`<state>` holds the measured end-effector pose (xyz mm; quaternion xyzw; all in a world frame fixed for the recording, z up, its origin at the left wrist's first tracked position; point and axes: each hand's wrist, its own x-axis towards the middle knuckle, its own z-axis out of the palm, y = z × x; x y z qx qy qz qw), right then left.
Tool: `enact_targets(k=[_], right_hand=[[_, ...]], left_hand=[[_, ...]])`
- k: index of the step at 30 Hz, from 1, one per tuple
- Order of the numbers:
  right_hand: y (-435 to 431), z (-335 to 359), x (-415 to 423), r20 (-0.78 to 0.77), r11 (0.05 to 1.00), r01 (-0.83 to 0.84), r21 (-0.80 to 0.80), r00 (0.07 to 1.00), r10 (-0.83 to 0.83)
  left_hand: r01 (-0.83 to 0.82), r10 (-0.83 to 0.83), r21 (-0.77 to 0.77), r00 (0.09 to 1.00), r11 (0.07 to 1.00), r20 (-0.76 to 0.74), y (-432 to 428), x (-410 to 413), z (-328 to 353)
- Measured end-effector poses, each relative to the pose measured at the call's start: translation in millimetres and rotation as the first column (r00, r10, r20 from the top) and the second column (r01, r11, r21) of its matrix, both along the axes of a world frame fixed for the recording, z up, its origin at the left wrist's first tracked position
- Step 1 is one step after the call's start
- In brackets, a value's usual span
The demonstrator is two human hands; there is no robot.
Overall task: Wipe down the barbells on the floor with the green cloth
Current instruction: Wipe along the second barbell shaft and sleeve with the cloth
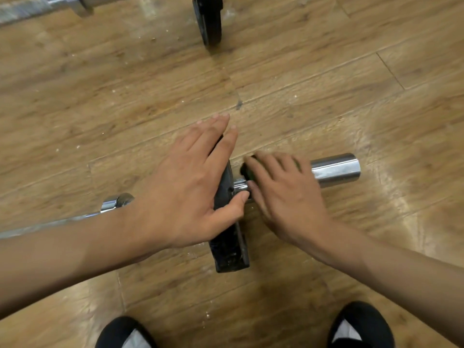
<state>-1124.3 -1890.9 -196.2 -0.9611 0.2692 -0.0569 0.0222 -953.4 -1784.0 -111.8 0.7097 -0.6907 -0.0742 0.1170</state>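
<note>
Wiping seems to be in the middle, as far as I can judge. The right hand (283, 194) is curled over the chrome sleeve of the near barbell (336, 169), just beside the black plate (229, 247), and it holds the green cloth (251, 169) against the metal; only dark green edges show under the fingers. The left hand (185, 192) grips nothing: its fingers are straight and lie flat on the plate, and the thumb touches the sleeve side, probably to keep the bar from rolling.

The bare sleeve end looks shiny, but I cannot tell if it is already wiped. The long shaft to the left, and the second barbell (50, 6) with its own plate (208, 21) farther away on the floor (326, 71), probably remain to do.

No container is visible here.
</note>
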Motion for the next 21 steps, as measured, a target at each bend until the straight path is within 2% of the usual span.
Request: enact_targets(k=[2, 4, 8, 11, 17, 19, 21], right_hand=[[-0.9, -1.1, -1.1, -0.008, 0.994, -0.108, 0.018, 0.994, 0.108], [-17.3, 0.9, -19.1, -0.049, 0.995, -0.101, -0.018, 0.994, 0.100], [-48.8, 6.1, -67.1, -0.038, 0.984, 0.178, -0.026, 0.983, -0.179], [-36.3, 11.1, -54.5, 0.003, 0.966, 0.255, 0.046, 0.967, -0.256], [7.0, 2.4, 9.6, 0.066, 0.995, -0.075, 0.069, 0.995, 0.070], [-4.8, 2.9, 3.8, 0.105, 0.990, -0.136, 0.025, 0.986, 0.133], [-18.8, 3.7, -6.9, 0.169, 0.995, -0.097, 0.014, 0.981, 0.094]], left_hand=[[0.008, -0.008, -0.019, 1.000, 1.000, -0.016, 0.6, -0.1, 0.0], [0.011, -0.011, -0.009, 1.000, 1.000, -0.025, 1.0, -0.7, 0.4], [-0.030, 0.030, 0.003, 0.999, 1.000, -0.012, 1.2, -2.5, -1.6], [-0.023, 0.022, -0.025, 1.000, 0.999, -0.016, -0.9, -4.6, -1.6], [-0.011, 0.011, -0.002, 0.999, 1.000, -0.045, -2.9, -1.3, -0.4], [-0.008, 0.008, -0.007, 0.999, 1.000, -0.037, -3.8, 1.4, -1.1], [-0.011, 0.011, -0.018, 0.999, 1.000, -0.038, -3.4, 2.8, -0.9]])
